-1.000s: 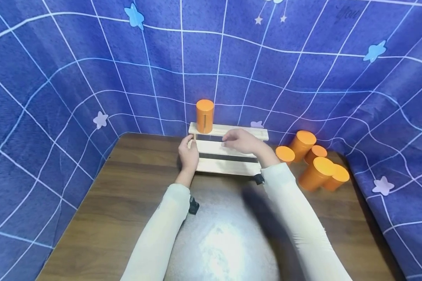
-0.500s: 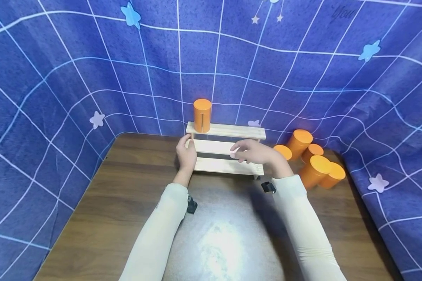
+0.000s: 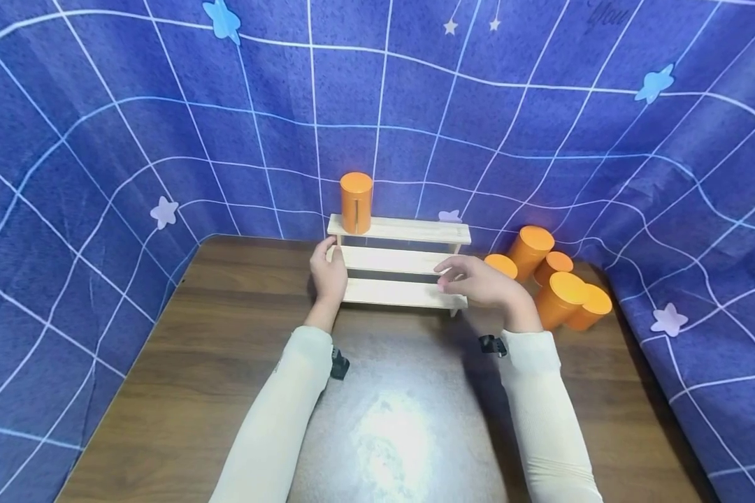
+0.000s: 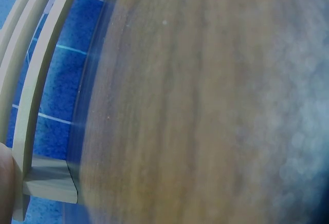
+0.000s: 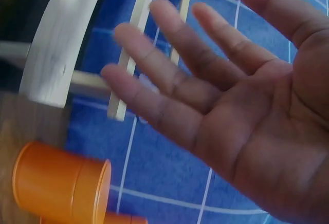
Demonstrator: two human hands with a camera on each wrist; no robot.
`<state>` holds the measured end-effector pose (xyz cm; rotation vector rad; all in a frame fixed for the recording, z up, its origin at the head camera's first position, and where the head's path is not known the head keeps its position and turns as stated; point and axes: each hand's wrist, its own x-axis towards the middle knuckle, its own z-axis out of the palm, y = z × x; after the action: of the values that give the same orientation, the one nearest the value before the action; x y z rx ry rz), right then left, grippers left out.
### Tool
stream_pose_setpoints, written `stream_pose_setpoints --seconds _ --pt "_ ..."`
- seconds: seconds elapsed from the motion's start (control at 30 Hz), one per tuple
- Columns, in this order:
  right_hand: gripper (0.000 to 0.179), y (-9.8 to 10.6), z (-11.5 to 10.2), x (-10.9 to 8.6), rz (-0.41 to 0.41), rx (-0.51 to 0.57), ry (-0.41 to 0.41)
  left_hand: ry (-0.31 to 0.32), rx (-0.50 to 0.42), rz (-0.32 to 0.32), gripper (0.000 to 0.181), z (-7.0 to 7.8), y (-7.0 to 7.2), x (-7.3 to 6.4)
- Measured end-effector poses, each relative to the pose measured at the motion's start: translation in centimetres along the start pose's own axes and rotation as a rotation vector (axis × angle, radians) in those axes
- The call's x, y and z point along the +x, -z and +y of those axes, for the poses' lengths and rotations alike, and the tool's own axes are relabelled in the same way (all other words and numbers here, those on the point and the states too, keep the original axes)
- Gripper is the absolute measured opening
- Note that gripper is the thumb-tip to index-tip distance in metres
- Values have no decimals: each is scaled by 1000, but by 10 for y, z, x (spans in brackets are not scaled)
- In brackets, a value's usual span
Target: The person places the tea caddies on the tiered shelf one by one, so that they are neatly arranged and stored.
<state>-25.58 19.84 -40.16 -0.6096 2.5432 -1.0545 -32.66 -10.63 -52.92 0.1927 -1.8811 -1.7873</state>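
Note:
A three-tier wooden display rack [image 3: 403,293] stands at the back of the table. My left hand [image 3: 330,276] holds its left end, the thumb in front and the fingers at the side. In the left wrist view only a fingertip [image 4: 6,183] shows, against the front board's end. My right hand [image 3: 478,281] hovers at the rack's right end, holding nothing. Its fingers are spread and relaxed in the right wrist view, where the palm [image 5: 267,116] shows. On the top tier, at the left, an orange canister [image 3: 356,204] stands upright.
Several orange canisters of differing heights, among them a tall one [image 3: 531,253] and a front one [image 3: 560,300], stand right of the rack, close to my right hand. A blue gridded cloth [image 3: 415,105] hangs behind the brown wooden table [image 3: 226,335].
My right hand has moved right and toward me, from over the rack's middle to its right end. My left hand stays at the left end. The view has shifted slightly.

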Motion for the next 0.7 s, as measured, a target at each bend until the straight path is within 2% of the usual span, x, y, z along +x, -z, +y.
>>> stream_pose_setpoints --seconds 0.17,0.37,0.53,0.7 --pt "45 1 11 -10 84 -26 -78 10 6 -10 33 0 0 0" --pt "53 1 16 -19 191 -144 -180 0 22 -4 33 1 0 0" --pt "51 1 18 -24 278 -252 -200 3 21 -1 33 1 0 0" --pt "49 -2 23 -27 444 -412 -208 17 8 -8 33 2 0 -1"
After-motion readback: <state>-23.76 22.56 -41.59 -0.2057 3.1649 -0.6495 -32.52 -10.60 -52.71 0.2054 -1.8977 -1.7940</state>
